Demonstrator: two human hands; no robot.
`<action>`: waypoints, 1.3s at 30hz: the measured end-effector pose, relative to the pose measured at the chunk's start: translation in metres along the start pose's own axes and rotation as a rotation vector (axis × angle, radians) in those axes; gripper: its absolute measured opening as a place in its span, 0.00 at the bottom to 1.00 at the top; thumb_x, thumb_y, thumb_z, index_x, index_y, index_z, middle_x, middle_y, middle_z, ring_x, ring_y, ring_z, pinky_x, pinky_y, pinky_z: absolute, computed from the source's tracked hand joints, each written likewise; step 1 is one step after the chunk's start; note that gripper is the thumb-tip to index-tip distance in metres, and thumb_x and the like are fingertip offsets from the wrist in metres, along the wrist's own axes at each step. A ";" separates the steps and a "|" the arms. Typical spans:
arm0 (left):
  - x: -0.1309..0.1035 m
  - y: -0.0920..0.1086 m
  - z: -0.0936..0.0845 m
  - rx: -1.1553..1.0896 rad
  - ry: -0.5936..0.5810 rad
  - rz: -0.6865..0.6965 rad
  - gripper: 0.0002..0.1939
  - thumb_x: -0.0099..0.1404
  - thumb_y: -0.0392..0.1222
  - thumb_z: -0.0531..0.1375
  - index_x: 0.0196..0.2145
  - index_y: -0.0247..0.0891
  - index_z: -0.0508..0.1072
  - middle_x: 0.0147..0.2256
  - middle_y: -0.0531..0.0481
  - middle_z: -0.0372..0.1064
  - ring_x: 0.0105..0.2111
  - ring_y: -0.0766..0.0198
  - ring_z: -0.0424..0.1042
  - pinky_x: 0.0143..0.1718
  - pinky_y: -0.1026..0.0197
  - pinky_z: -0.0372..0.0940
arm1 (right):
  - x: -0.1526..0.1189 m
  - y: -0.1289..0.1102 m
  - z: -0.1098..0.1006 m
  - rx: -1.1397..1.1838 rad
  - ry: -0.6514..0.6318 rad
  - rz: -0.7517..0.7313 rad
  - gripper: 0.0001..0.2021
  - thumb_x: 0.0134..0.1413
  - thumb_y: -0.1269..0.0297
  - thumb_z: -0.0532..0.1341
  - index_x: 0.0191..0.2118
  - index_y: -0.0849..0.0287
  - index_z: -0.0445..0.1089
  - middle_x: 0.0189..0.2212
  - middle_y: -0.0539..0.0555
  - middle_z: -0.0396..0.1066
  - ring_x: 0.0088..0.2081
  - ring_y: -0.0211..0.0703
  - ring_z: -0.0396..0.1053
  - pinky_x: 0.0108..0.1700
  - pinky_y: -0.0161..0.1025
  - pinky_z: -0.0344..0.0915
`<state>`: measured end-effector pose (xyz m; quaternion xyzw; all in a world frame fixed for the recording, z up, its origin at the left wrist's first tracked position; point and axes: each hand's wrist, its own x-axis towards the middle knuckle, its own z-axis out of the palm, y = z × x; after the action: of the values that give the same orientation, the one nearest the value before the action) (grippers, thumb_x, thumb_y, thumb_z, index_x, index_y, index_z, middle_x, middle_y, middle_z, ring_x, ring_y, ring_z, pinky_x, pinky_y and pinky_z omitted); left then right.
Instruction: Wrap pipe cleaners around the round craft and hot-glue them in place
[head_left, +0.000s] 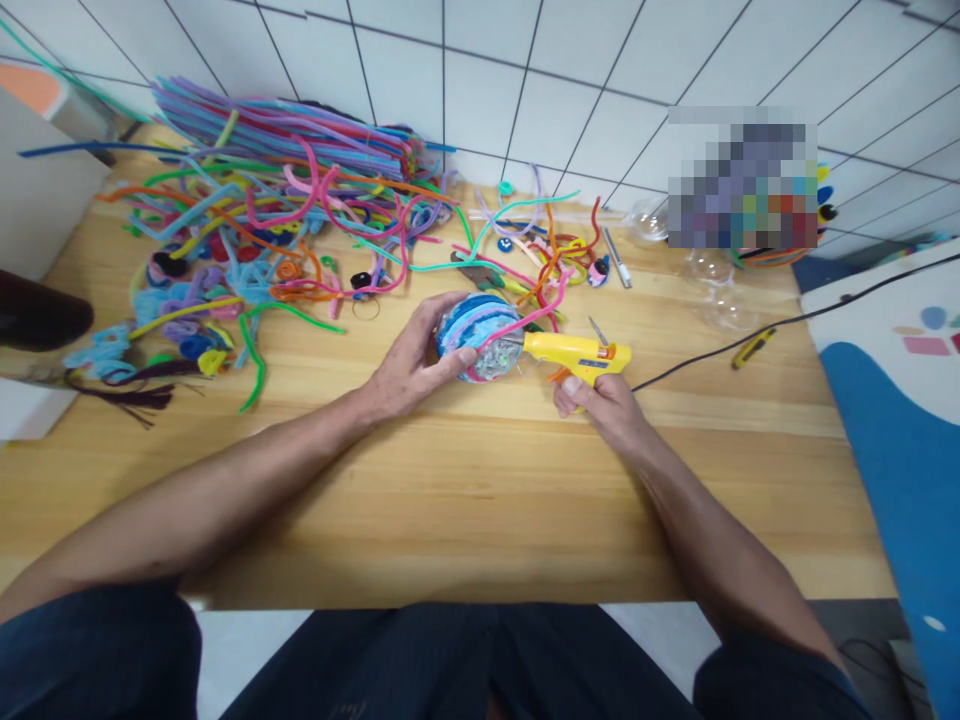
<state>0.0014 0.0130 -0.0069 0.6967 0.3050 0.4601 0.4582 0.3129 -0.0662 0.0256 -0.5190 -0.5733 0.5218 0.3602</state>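
Observation:
My left hand (415, 360) is wrapped round a clear ball (501, 356) partly covered with rows of blue pipe cleaner. A pink pipe cleaner (529, 318) runs across the ball, and its loose end sticks out up and to the right. In my right hand (600, 402) is a yellow glue gun (564, 350), gripped by its handle. The gun's nozzle points left, at the ball's right side; whether it touches the surface I cannot tell. Behind the ball lie pliers (478, 270) with dark jaws.
Tangled pipe cleaners (225, 230) spread over the table's left and back, below a long bundle of straight ones (285, 125) near the tiled wall. Clear balls (731, 305) and a yellow cutter (754, 348) sit at right. The gun's black cord (720, 352) trails rightward.

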 end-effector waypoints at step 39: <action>0.000 -0.004 -0.001 -0.033 -0.015 -0.007 0.40 0.74 0.65 0.72 0.73 0.48 0.67 0.71 0.37 0.71 0.71 0.40 0.73 0.75 0.34 0.68 | 0.001 -0.003 -0.014 -0.002 0.039 0.012 0.35 0.61 0.24 0.70 0.25 0.53 0.71 0.22 0.49 0.68 0.26 0.41 0.65 0.31 0.41 0.66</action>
<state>0.0004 0.0149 -0.0105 0.6914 0.2962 0.4583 0.4734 0.3258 -0.0619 0.0312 -0.5329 -0.5636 0.5131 0.3677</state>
